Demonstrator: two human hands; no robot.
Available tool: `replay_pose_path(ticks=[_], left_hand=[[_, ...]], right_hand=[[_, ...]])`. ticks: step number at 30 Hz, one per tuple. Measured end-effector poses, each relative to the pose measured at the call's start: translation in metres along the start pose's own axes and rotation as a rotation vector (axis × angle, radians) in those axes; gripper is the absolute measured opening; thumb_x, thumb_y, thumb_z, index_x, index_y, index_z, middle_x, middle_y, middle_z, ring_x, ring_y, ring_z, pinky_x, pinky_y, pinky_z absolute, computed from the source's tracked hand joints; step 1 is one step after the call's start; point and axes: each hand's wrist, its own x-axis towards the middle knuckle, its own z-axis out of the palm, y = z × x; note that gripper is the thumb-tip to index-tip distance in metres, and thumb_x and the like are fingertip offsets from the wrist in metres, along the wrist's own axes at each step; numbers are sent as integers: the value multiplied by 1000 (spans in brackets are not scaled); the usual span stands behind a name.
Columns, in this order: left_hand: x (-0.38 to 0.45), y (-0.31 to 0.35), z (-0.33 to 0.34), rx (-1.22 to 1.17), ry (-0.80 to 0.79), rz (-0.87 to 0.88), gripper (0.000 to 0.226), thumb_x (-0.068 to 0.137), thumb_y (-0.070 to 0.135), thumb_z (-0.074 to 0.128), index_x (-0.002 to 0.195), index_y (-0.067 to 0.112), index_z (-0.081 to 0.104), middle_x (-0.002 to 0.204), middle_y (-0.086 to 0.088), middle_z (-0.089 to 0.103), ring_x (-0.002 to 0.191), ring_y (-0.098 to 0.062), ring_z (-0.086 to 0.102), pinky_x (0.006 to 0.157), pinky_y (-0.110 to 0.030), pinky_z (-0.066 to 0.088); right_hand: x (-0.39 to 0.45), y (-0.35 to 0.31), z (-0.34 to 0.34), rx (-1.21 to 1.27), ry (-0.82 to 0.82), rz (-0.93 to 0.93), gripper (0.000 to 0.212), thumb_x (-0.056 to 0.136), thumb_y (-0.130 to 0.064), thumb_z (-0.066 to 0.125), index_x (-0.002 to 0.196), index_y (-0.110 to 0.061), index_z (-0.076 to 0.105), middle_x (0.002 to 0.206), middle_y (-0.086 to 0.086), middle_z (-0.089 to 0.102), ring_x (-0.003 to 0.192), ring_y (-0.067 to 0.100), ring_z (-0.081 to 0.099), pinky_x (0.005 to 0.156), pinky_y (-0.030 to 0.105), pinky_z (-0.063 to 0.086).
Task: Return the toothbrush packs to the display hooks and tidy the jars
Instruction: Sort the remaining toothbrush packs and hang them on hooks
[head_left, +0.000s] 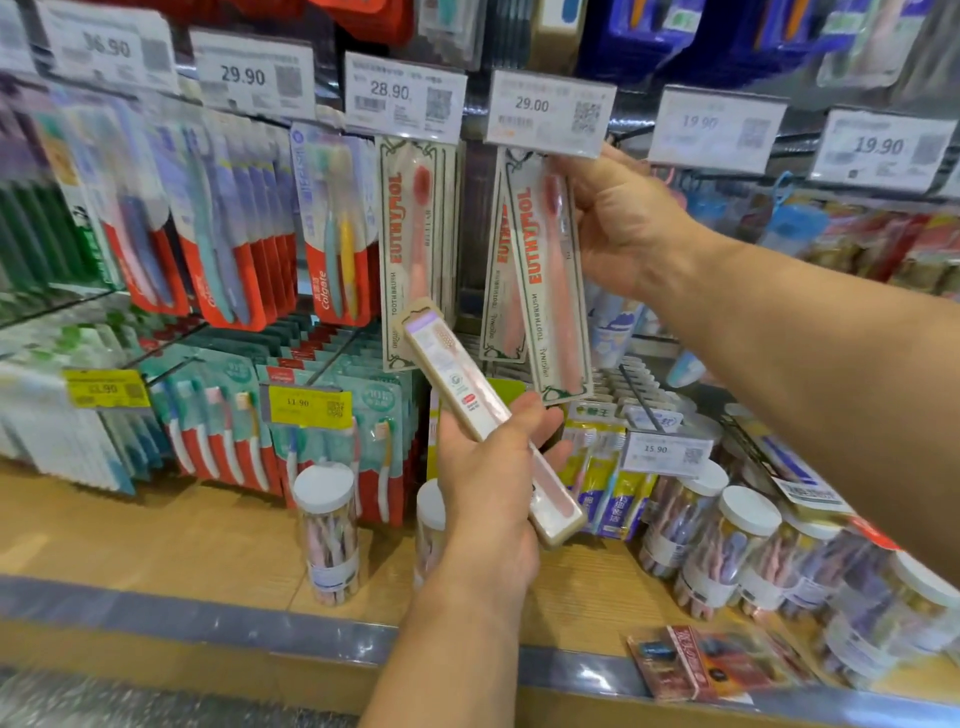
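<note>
While the right hand (618, 223) is pinching one Euthymol toothbrush pack (550, 275) up by the 29.00 price tag (550, 113), a second one hanging just behind, left hand (493, 478) gripping one beige toothbrush box (488, 415), two white-lidded jars (327, 530) standing apart on the wooden shelf (156, 535) near its front edge.

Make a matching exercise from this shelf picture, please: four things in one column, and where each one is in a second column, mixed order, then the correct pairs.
Things
1. Euthymol pack
2. beige toothbrush box
3. white-lidded jar
4. 29.00 price tag

Places
A. standing alone on the wooden shelf
B. held in the left hand
C. above the raised right hand
D. gripped by the right hand near the hook

Pairs: 1-D, 2-B, 3-A, 4-C
</note>
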Motion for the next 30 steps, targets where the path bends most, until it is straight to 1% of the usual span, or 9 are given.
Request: replay_pose_path(ticks=[5,8,12,17,20,23,27,28,30], left_hand=[[10,7,-9,137,-42,65,37,99,20,61,134,26,54,107,-7,70,76,-18,77,53,-28,55],[18,15,-21,174,-85,63,30,101,18,40,125,24,57,106,-21,67,68,-24,72,52,-33,56],[27,27,-35,286,-139,65,28,100,15,34,111,26,58,74,-17,72,56,-26,66,57,-35,55],[31,33,-34,302,-195,144,28,103,7,52,128,20,55,104,-13,76,87,-27,78,74,-47,64],[33,33,-35,324,-225,180,36,99,9,60,132,24,55,108,-11,77,91,-25,78,78,-44,63],[34,34,-40,345,-237,184,35,98,13,63,123,36,57,113,-11,76,93,-20,77,78,-38,61],[34,36,-49,348,-225,187,43,97,11,64,133,33,56,113,-5,77,94,-15,76,80,-34,61],[35,36,-51,354,-221,189,44,97,10,63,134,33,56,112,-4,78,95,-16,76,83,-35,61],[34,36,-55,369,-215,178,47,98,6,61,137,31,56,112,-2,78,100,-17,75,90,-41,59]], right_hand=[[5,4,-1,-47,32,-6,18,99,-18,64,114,-18,73,105,10,79,89,24,76,80,44,63],[12,10,1,-13,60,-4,17,98,-17,63,111,-19,75,109,12,78,94,27,74,94,54,58],[19,15,3,19,110,2,18,101,-14,59,112,-16,73,111,16,77,98,29,73,93,52,59],[26,23,8,4,220,4,12,100,-14,61,108,-15,71,94,10,78,76,20,75,65,35,60],[26,23,15,-14,309,9,8,97,-13,67,102,-17,71,101,10,79,86,23,77,67,35,60],[27,23,21,11,379,21,7,95,-10,69,98,-15,72,99,12,80,78,22,78,62,32,60],[30,30,25,-7,455,52,14,87,-18,79,97,-25,73,99,2,80,99,24,75,92,47,60],[29,31,25,-17,467,61,16,85,-21,81,97,-26,73,98,1,80,101,24,75,94,46,59],[25,36,24,-37,480,98,23,81,-30,84,100,-25,73,96,0,80,97,23,75,81,36,60]])
